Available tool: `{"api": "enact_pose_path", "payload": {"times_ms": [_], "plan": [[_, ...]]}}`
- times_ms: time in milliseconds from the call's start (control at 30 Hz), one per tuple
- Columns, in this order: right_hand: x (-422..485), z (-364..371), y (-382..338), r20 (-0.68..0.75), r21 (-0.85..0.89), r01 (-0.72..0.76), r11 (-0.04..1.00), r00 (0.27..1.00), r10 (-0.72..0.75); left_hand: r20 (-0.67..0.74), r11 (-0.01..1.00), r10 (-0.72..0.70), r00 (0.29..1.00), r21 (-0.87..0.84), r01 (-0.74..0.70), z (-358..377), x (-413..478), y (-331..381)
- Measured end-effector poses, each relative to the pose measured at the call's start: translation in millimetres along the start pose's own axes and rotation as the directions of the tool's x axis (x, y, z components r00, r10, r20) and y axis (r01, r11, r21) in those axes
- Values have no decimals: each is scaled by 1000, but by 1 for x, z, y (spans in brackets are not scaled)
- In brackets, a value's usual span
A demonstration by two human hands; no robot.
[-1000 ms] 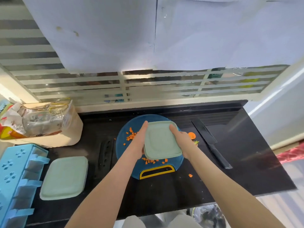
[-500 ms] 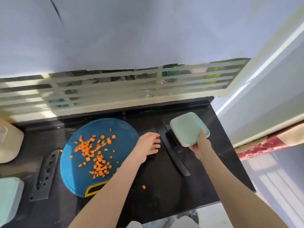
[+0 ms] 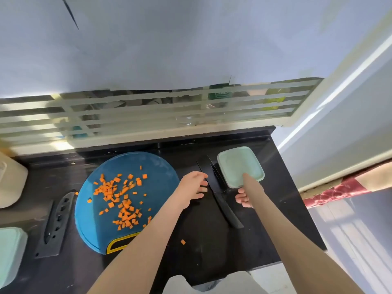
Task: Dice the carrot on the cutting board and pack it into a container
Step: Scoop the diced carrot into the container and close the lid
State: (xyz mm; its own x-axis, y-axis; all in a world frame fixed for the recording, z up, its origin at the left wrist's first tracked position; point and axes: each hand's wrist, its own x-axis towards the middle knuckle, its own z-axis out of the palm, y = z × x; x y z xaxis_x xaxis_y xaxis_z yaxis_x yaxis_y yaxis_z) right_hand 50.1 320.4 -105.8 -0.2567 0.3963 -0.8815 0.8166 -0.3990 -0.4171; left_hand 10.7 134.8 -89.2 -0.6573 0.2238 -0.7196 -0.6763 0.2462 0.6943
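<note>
- Dozens of small orange carrot cubes (image 3: 122, 200) lie scattered over the middle and near part of a round blue cutting board (image 3: 137, 164), which sits on a black counter (image 3: 203, 257).
- One stray cube (image 3: 183, 242) lies on the counter, just off the board's near right edge and beside the left forearm.
- At the board's near edge is a yellow-rimmed handle slot (image 3: 118, 245).
- The left hand (image 3: 192, 187) is just right of the board, between it and a black knife (image 3: 226, 209). Its fingers are spread and loosely bent, and it grasps nothing. The fingertips come close to the blade, but I cannot tell whether they touch it.
- The right hand (image 3: 247, 195) grasps a pale green square container (image 3: 237, 164) by its near edge, with the thumb laid over the top and the fingers curled beneath.
- The container is at the far right of the counter and overlaps the far part of the knife blade. Whether it rests there or is held clear cannot be told.
- The knife lies with its blade far and its handle near, running between the two hands.
- Left of the board, a black sheath (image 3: 56, 223) with a row of holes lies flat.
- Farther left, both cut by the frame edge, are a pale green piece (image 3: 10, 255) nearer and a cream tub (image 3: 10, 181) farther.
- A white slatted window (image 3: 148, 115) runs along the far side of the counter.
</note>
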Motion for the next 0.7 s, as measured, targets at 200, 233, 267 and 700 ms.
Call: {"api": "enact_pose_path", "payload": {"times_ms": [200, 233, 267, 700], "plan": [[-43, 55, 23, 265, -332, 116, 936, 964, -26, -82, 998, 45, 996, 52, -40, -46, -16, -20], [-52, 69, 26, 298, -379, 171, 909, 953, -55, -100, 998, 51, 994, 49, -47, -57, -21, -22], [-62, 88, 31, 330, -427, 227, 875, 940, -83, -122, 998, 54, 991, 38, -49, -74, -28, -27], [-144, 283, 115, 648, -658, 652, 377, 745, -157, -455, 992, 94, 886, -32, -121, -253, -88, -119]]}}
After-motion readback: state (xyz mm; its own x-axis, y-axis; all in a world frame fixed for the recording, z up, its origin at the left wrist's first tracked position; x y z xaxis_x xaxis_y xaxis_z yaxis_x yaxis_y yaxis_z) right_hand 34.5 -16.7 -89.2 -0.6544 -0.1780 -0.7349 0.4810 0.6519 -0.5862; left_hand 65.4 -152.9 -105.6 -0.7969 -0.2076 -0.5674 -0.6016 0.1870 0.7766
